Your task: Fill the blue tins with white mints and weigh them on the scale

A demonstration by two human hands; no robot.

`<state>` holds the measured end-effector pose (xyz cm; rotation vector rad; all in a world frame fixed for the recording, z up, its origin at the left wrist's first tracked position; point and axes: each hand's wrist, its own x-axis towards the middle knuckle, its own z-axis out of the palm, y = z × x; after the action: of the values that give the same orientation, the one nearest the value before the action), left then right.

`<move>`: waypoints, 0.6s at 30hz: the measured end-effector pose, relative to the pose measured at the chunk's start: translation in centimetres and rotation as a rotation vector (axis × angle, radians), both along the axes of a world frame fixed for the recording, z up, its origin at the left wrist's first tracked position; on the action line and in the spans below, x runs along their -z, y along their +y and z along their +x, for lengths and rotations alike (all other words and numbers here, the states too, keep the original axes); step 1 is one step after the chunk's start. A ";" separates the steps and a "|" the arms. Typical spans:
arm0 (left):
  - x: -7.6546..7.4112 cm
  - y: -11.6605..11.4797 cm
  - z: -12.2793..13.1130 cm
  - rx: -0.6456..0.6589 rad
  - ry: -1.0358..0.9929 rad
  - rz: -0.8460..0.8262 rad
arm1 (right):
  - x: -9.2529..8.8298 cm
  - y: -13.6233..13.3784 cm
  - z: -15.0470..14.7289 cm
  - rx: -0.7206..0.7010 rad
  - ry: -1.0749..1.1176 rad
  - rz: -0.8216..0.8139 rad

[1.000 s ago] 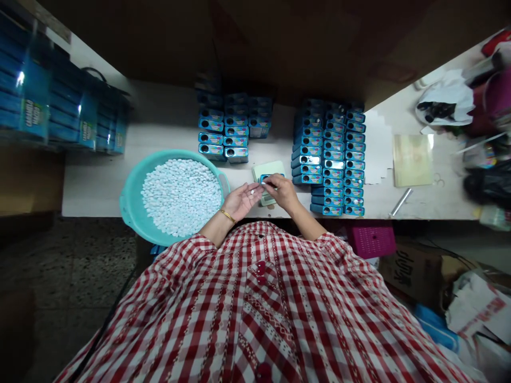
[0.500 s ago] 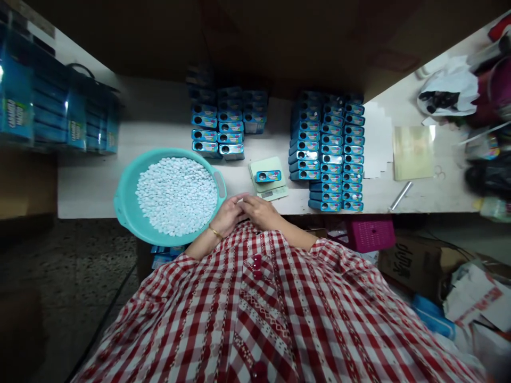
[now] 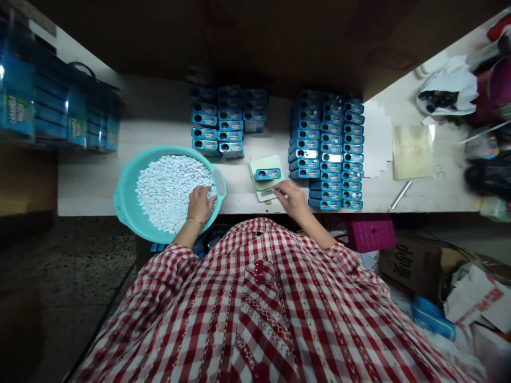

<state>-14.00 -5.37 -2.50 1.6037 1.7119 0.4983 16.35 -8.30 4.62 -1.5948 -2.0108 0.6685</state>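
Note:
A turquoise basin [image 3: 120,186] holds a heap of small white candy pieces [image 3: 171,186]. At the heap's right side my left hand [image 3: 200,204], with a bracelet at the wrist, rests on the pieces, its thumb apart from the fingers. A pale green scale [image 3: 271,161] lies right of the basin, with one blue tin [image 3: 270,174] on it; the tin has a dark round hole in its narrow side. My right hand [image 3: 293,198] is at the scale's front right corner, fingers pinched together. Something whitish shows at the fingertips, too small to make out.
Blue tins [image 3: 230,149] stand in rows behind the scale, and more tins [image 3: 330,173] fill columns to its right. Farther right lie paper sheets [image 3: 375,141], a yellowish sheet [image 3: 413,151] and a silvery tube [image 3: 400,195]. Blue boxes [image 3: 19,101] are stacked at left.
My hands were together at the table's front edge and have parted. The left one has moved left onto the white candy pieces, the right one to the scale's corner.

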 end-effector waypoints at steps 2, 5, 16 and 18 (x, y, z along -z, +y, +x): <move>0.8 0.2 -0.3 0.006 0.019 0.012 | -0.2 1.0 1.7 0.117 0.037 0.037; 1.3 0.6 -0.8 -0.097 -0.064 0.014 | -0.6 2.5 2.2 0.129 0.053 0.044; -3.2 0.8 -3.1 -0.820 -1.426 -0.386 | -0.1 4.5 0.4 0.085 0.052 0.001; -3.6 0.6 -3.2 -0.830 -1.523 -0.364 | 0.0 4.7 0.3 0.082 0.043 -0.010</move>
<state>-17.18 -4.79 1.11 -0.0748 0.9702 1.2539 16.66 -3.59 4.62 -1.6447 -1.9030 0.6768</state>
